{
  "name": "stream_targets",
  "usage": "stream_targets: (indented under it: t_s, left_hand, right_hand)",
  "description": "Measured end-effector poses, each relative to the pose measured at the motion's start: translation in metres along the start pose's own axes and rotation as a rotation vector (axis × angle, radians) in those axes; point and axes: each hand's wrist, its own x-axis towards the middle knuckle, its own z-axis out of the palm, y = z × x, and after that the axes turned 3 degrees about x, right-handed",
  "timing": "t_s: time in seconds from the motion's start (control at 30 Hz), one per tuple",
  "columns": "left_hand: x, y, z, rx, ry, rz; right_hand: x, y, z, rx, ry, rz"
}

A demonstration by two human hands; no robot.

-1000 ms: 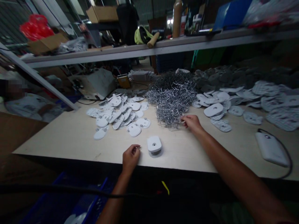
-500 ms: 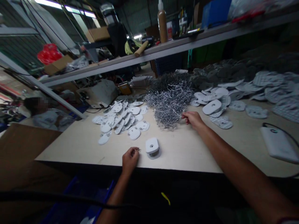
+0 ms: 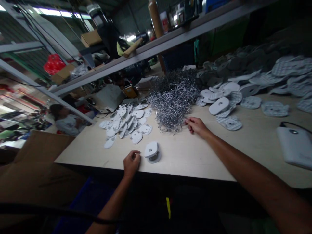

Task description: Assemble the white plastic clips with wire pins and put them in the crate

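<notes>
My left hand [image 3: 131,162] rests near the table's front edge with its fingers pinched round a thin metal pin. Just to its right stands a small white plastic block with a hole [image 3: 152,151]. My right hand [image 3: 196,125] is curled at the near edge of a big heap of metal pins [image 3: 173,97], fingertips touching the pins. What it holds, if anything, I cannot make out. A pile of white plastic plates [image 3: 126,122] lies left of the heap.
More white and grey plates [image 3: 229,100] spread across the right of the wooden table [image 3: 200,156]. A white device with a cable [image 3: 296,146] lies at the right. A shelf [image 3: 156,48] with bottles and boxes runs above. Another person [image 3: 64,120] sits beyond the left end.
The view has swung to the left and tilted. My right hand has drawn slightly back along the pin heap's edge. My left hand stays pinched beside the white block.
</notes>
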Motion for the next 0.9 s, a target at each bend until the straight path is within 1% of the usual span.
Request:
stream_targets:
  t_s: [0.17, 0.37, 0.67, 0.9]
  left_hand:
    - [0.002, 0.001, 0.006, 0.076, 0.05, -0.024]
    - [0.0, 0.009, 0.008, 0.166, 0.094, -0.03]
    - [0.0, 0.018, 0.011, 0.265, 0.11, -0.072]
    - [-0.001, 0.021, 0.011, 0.279, 0.12, -0.082]
  right_hand:
    - [-0.006, 0.008, -0.006, 0.075, -0.008, -0.046]
    - [-0.004, 0.011, -0.004, 0.168, 0.008, -0.089]
    - [0.0, 0.017, 0.0, 0.29, 0.014, -0.107]
    - [0.001, 0.017, 0.001, 0.324, 0.006, -0.094]
